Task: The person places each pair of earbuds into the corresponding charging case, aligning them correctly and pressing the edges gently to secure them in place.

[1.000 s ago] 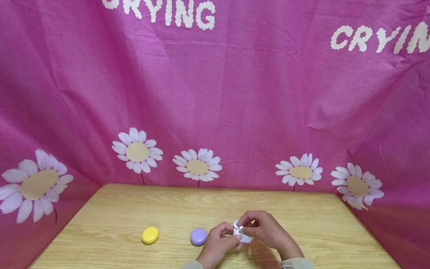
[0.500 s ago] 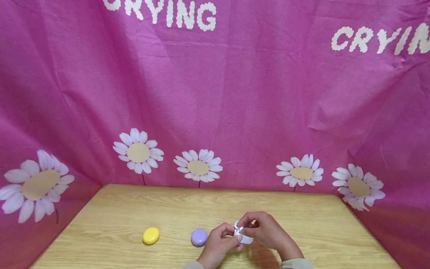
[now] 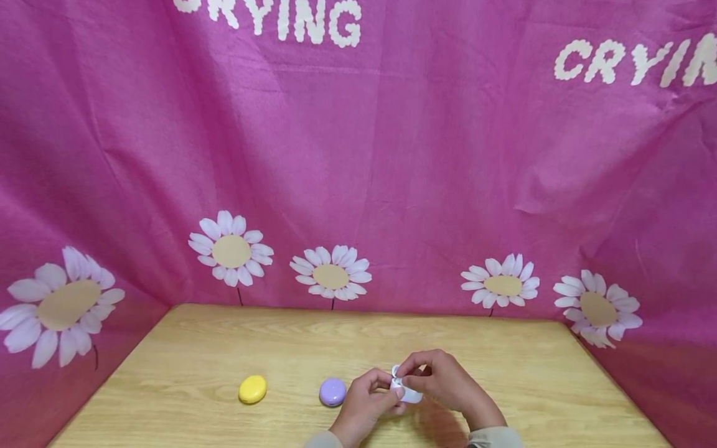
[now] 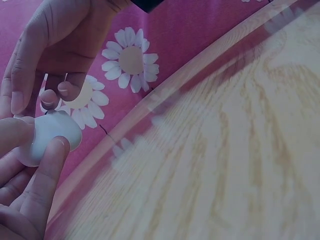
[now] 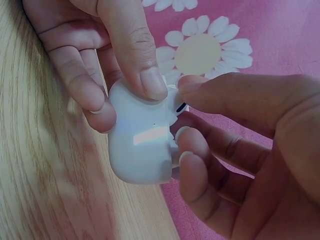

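A white earbud case [image 5: 140, 145] with its lid flipped up is held above the table in my left hand [image 3: 363, 403]. The left thumb lies over its front, and the fingers support it from behind. My right hand [image 3: 445, 384] comes from the right, thumb and index finger pinching a white earbud [image 5: 175, 101] with a dark grille at the case's opening. The other right fingers curl loosely beside the opening. In the left wrist view the rounded case [image 4: 52, 134] shows between the left fingers, and the right fingertips hide part of its top.
A purple round macaron-shaped case [image 3: 333, 392] lies on the wooden table [image 3: 185, 354] just left of the left hand. Further left is a yellow one [image 3: 253, 389]. A pink curtain [image 3: 426, 186] with printed daisies hangs around the table's back and sides.
Both hands keep nearly the same place and grip at the case. The white piece under the right fingertips shows less in the head view now.
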`<state>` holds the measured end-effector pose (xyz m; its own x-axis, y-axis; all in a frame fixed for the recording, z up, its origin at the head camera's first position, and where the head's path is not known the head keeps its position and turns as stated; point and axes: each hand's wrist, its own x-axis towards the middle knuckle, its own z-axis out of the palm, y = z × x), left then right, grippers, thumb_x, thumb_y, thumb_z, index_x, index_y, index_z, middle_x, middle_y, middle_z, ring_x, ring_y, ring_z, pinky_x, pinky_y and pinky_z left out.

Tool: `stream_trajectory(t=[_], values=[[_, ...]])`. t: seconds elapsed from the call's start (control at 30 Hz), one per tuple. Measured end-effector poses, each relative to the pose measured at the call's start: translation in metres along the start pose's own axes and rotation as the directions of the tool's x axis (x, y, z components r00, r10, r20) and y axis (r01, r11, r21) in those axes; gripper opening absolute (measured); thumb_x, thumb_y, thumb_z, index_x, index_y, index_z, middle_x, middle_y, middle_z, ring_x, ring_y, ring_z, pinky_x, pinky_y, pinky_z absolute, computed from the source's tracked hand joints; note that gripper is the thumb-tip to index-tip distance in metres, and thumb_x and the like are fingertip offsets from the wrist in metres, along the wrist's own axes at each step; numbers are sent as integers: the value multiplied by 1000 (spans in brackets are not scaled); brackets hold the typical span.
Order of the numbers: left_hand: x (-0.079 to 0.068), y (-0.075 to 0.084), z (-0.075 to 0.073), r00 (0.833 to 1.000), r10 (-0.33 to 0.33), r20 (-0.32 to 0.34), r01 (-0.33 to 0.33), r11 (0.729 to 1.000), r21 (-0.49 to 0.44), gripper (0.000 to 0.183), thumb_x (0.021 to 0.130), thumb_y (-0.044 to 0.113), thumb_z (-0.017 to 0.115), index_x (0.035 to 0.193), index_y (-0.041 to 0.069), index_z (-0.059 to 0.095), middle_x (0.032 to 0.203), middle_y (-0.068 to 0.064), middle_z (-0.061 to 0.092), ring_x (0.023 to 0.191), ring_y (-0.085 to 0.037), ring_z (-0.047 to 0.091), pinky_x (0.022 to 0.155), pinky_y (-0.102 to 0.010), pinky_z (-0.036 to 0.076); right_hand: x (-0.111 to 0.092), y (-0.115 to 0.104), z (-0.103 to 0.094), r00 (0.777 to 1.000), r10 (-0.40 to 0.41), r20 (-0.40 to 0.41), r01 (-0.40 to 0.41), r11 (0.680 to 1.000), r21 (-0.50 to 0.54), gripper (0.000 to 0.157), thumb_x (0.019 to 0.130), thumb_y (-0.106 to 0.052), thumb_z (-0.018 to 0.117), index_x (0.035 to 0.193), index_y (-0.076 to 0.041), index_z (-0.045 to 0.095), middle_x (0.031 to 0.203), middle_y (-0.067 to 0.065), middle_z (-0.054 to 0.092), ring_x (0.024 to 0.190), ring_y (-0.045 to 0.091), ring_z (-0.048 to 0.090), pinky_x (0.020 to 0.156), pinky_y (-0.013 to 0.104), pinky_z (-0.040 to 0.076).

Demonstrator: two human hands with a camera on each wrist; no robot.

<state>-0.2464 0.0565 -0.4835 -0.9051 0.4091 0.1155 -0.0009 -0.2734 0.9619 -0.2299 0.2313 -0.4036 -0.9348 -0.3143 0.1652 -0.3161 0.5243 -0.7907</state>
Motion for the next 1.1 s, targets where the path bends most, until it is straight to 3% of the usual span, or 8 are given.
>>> stream_trajectory(t=[0.37, 0.6, 0.83, 0.93, 1.1], values=[[1, 0, 0, 1000, 4, 8, -4, 1000, 0, 24, 87, 6, 69, 101, -9, 57, 95, -10, 64, 78, -18, 68, 74, -31, 58, -1, -3, -3, 1000, -2, -8, 2, 999, -41, 6, 87, -11, 68, 89, -13, 73, 85, -1, 66, 60, 8, 53, 53, 22, 46], [1, 1, -1, 1000, 8, 0, -8, 1000, -5, 23, 87, 6, 69, 101, -9, 57, 94, -12, 64, 77, -20, 69, 74, -32, 58, -3, -1, -7, 999, -13, -48, 13, 1000, -5, 6, 87, -12, 69, 92, -9, 71, 85, 2, 65, 61, 10, 54, 53, 24, 47], [0, 1, 0, 999, 3, -34, -3, 1000, -28, 24, 87, 6, 69, 101, -9, 57, 93, -14, 60, 75, -21, 69, 74, -32, 58, -8, 6, -15, 991, 51, -124, -54, 998, -21, 32, 79, -12, 77, 107, -5, 64, 79, 3, 58, 65, 13, 56, 55, 24, 47], [2, 2, 2, 999, 6, -44, -9, 999, -54, 25, 87, 6, 70, 100, -10, 57, 93, -15, 58, 76, -22, 69, 75, -32, 58, -11, 10, -20, 991, 101, -92, -100, 995, 16, 34, 79, -11, 77, 107, 0, 61, 78, 6, 57, 66, 17, 55, 54, 28, 49], [3, 1, 2, 1000, 13, -22, -14, 997, -73, 25, 89, 3, 67, 104, -12, 55, 94, -14, 57, 78, -22, 70, 76, -31, 57, -13, 18, -22, 989, 141, 33, -144, 982, 122, 30, 83, -10, 73, 105, 6, 60, 77, 6, 61, 62, 18, 57, 51, 32, 52]])
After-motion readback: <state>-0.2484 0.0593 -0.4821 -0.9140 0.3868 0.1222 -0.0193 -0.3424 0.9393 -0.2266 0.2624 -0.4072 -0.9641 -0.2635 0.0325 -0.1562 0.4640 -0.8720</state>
